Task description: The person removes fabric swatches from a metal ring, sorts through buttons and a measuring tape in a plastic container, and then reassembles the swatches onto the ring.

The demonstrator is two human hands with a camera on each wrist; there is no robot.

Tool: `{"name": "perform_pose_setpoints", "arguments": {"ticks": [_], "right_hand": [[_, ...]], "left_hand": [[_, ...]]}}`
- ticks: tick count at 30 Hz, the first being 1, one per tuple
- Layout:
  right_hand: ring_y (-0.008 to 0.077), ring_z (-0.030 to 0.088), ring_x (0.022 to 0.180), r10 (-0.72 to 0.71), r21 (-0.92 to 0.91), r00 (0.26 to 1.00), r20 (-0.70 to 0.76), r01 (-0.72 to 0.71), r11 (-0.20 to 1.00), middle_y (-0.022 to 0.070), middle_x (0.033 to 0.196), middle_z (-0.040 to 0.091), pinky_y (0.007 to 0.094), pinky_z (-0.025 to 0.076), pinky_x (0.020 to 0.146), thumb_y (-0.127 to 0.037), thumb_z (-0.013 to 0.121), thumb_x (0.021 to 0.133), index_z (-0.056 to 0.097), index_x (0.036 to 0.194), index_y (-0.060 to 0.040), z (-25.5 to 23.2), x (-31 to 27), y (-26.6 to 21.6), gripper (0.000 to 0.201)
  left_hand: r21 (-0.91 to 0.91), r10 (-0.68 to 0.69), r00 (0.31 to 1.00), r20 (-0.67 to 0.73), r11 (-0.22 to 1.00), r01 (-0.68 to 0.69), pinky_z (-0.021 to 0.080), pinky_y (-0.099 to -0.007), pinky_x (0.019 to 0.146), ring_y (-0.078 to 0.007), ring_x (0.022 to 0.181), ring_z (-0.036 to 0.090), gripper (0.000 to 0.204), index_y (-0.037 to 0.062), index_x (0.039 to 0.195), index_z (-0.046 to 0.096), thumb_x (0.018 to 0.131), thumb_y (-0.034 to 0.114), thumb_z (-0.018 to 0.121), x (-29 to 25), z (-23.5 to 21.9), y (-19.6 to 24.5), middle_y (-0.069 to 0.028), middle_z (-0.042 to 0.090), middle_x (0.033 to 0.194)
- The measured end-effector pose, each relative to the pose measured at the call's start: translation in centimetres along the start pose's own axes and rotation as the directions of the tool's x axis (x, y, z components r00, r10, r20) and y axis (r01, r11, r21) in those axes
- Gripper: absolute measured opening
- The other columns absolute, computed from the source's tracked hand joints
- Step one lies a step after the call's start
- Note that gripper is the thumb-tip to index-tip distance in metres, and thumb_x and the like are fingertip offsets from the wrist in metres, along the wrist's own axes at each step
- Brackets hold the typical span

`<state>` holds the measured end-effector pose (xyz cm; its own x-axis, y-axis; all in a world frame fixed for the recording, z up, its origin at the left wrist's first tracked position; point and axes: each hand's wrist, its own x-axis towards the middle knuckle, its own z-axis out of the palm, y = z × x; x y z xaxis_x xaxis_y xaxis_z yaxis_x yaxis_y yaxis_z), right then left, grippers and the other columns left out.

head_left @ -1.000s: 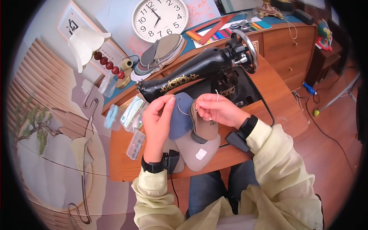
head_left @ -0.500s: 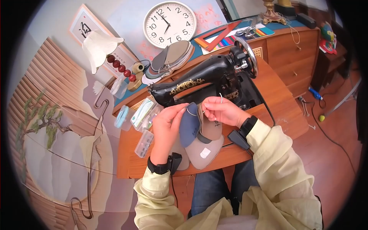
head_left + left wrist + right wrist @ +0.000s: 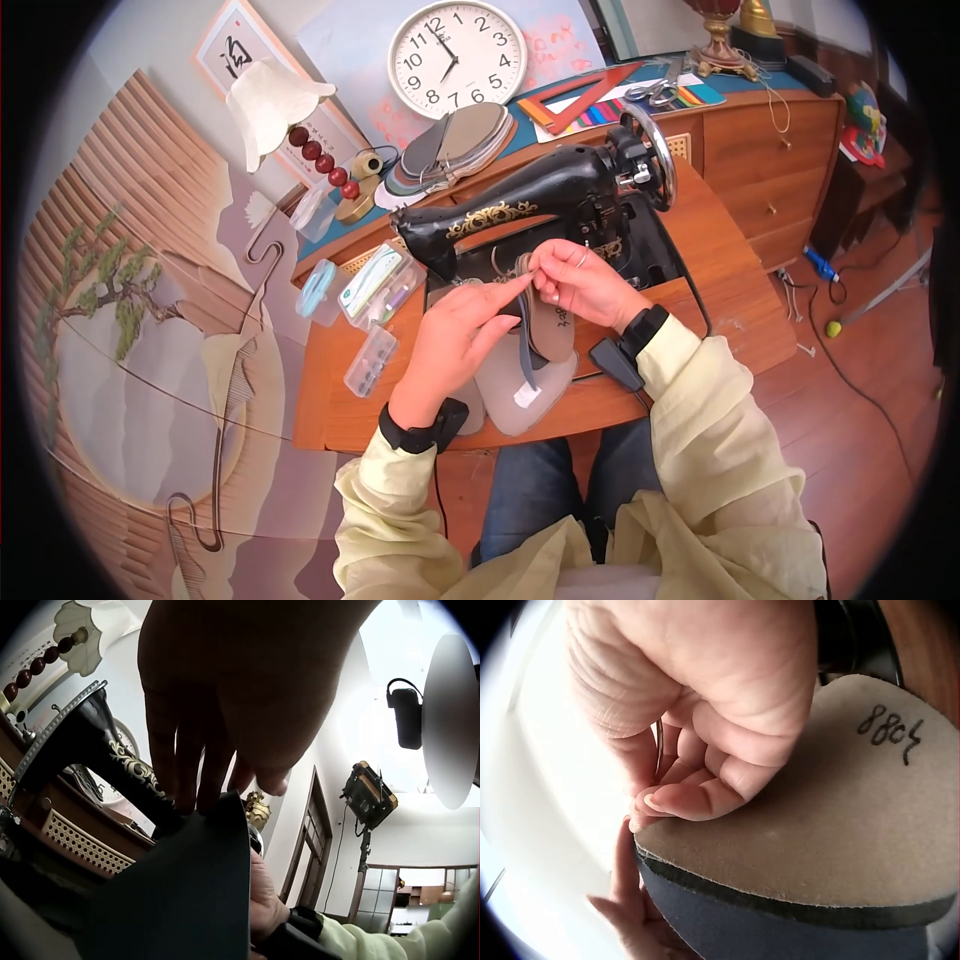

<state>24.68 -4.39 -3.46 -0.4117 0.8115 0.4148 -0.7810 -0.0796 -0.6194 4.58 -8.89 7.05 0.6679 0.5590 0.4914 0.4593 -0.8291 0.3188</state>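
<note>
My right hand (image 3: pixel 585 287) pinches a thin curved wire (image 3: pixel 659 750) at the top corner of a stack of flat pieces. The brown front piece (image 3: pixel 832 825) bears handwritten marks; a dark-edged layer and a blue piece (image 3: pixel 780 937) lie behind it. My left hand (image 3: pixel 455 345) has its index finger stretched to the right fingertips, thumb apart. In the left wrist view, its straight fingers touch the top edge of a dark sheet (image 3: pixel 187 885). A larger grey piece (image 3: pixel 500 400) with a white label (image 3: pixel 525 396) lies below on the table.
A black sewing machine (image 3: pixel 520 190) stands just beyond the hands. Clear boxes (image 3: pixel 371 361) sit at the left of the wooden table (image 3: pixel 330 405). Tied flat pieces (image 3: pixel 455 145), a lamp (image 3: pixel 270 105), a clock (image 3: pixel 457 58), a set square and scissors (image 3: pixel 655 93) are at the back.
My left hand has turned and moved in against the right fingertips, index finger stretched out. The blue piece, broad in view before, now shows nearly edge-on. The right hand keeps its pinch.
</note>
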Motion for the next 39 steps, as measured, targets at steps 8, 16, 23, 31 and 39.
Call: {"name": "perform_pose_setpoints", "arguments": {"ticks": [8,16,23,31,39], "right_hand": [[0.0067,0.052,0.072,-0.092,0.182,0.995,-0.035,0.097,0.979,-0.0019,0.083,0.058,0.0215,0.044,0.065,-0.020,0.055,0.098,0.059,0.104,-0.0071,-0.2,-0.1,-0.8,0.015],[0.0066,0.049,0.072,-0.079,0.140,0.996,-0.053,0.085,0.987,-0.0033,0.081,0.056,0.0227,0.043,0.065,-0.022,0.053,0.099,0.055,0.104,-0.0092,-0.6,-0.1,-0.8,0.014],[0.0069,0.048,0.071,-0.075,0.112,0.996,-0.053,0.080,0.990,-0.0021,0.083,0.055,0.0231,0.044,0.068,-0.022,0.051,0.100,0.054,0.105,-0.0089,-0.3,-0.1,-0.9,0.014],[0.0071,0.048,0.071,-0.069,0.112,0.996,-0.048,0.074,0.991,-0.0022,0.083,0.055,0.0222,0.043,0.067,-0.022,0.052,0.100,0.054,0.105,-0.0086,-0.3,-0.1,-1.0,0.014],[0.0079,0.047,0.071,-0.071,0.113,0.996,-0.046,0.076,0.991,-0.0024,0.082,0.054,0.0235,0.043,0.067,-0.022,0.053,0.099,0.053,0.104,-0.0084,-0.5,0.0,-1.0,0.014]], "left_hand": [[-0.041,-0.444,0.895,-0.050,0.896,0.442,0.051,-0.0350,0.069,-0.0246,0.078,0.062,0.036,0.0009,0.094,0.065,0.073,0.026,0.081,-2.8,-0.5,-4.0,-0.0114,0.064,0.086],[0.244,-0.477,0.830,0.289,0.875,0.418,0.048,-0.0411,0.084,-0.0337,0.099,0.058,0.064,-0.0043,0.102,0.058,0.059,0.033,0.087,-6.4,2.8,-7.4,-0.0194,0.059,0.103],[0.363,-0.583,0.767,0.268,0.798,0.481,0.047,-0.0413,0.084,-0.0346,0.101,0.056,0.067,-0.0039,0.104,0.054,0.058,0.033,0.087,-6.2,3.2,-7.3,-0.0197,0.055,0.107],[0.091,-0.506,0.796,0.332,0.857,0.507,0.046,-0.0380,0.076,-0.0315,0.090,0.058,0.055,0.0007,0.097,0.054,0.061,0.030,0.085,-6.5,3.2,-8.6,-0.0156,0.058,0.090],[-0.362,-0.614,0.777,0.139,0.699,0.617,0.047,-0.0252,0.068,-0.0100,0.076,0.057,0.038,0.0038,0.103,0.054,0.074,0.007,0.078,-5.9,3.1,-7.2,-0.0012,0.057,0.080]]}}
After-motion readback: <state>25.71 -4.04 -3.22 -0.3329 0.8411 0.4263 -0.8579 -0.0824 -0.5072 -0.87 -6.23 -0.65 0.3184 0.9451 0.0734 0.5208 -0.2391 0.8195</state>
